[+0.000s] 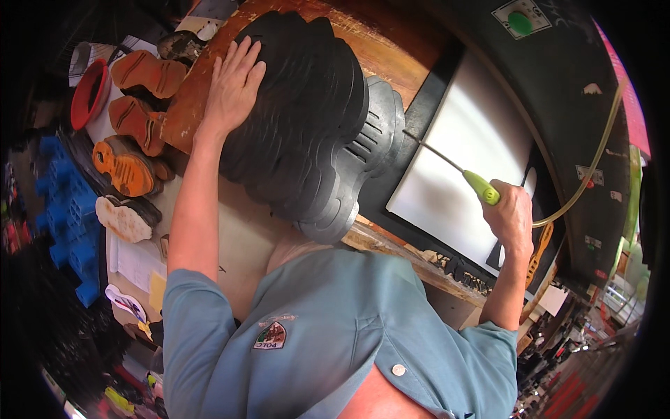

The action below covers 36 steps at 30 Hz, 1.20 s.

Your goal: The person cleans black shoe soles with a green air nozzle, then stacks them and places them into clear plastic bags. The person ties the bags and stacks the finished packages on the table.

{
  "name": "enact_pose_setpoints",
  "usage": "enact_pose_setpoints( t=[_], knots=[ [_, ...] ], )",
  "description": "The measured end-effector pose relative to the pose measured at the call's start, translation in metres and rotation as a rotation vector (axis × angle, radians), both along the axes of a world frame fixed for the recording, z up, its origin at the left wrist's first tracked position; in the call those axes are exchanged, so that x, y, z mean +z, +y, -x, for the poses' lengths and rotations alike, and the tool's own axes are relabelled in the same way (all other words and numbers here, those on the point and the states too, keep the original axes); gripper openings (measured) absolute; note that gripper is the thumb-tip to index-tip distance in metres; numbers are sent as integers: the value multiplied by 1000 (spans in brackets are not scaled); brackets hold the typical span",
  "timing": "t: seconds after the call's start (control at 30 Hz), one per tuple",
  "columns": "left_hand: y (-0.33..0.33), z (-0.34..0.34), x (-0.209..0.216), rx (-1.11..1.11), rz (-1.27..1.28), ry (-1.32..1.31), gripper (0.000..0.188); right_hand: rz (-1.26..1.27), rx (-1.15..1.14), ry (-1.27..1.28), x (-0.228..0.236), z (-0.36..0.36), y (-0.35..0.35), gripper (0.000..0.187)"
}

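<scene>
Right grip (508,218) clasps a green-handled tool (479,185) aimed toward ten o'clock; spread left grip (232,91) should steady the black soles (300,105).

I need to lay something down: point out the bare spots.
Bare: the white board right of the black pile, though the green-handled tool crosses above it; pale tabletop between left forearm, black pile and shirt. Crowded: the left side, with brown sole-shaped pieces.
</scene>
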<state>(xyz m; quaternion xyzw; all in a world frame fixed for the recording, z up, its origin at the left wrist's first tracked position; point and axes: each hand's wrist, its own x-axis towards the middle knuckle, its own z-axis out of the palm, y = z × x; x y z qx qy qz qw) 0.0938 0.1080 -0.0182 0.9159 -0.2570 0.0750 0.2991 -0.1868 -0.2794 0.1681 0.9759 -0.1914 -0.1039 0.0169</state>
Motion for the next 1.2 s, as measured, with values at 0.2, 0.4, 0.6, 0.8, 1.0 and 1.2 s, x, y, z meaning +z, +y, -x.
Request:
enact_pose_setpoints(
  t=[0.2, 0.4, 0.6, 0.8, 1.0, 1.2],
  knots=[
    [-1, 1, 5, 2, -30, 53, 59, -53, 53, 62, -1, 10, -1, 8],
    [-2, 2, 8, -1, -45, 41, 59, 8, -9, 39, 4, 9, -4, 8],
    [-1, 2, 5, -5, -42, 20, 57, -107, 103, 109, 1, 17, 10, 7],
    [-1, 4, 11, -9, -38, 47, 57, -154, 231, -105, -4, -10, 17, 3],
    [-5, 12, 26, -17, -111, 40, 60, 125, 390, -285, 70, -60, 0, 17],
    [-5, 14, 28, -18, -81, 53, 61, 86, 426, -796, 191, -113, -37, 30]
  ],
)
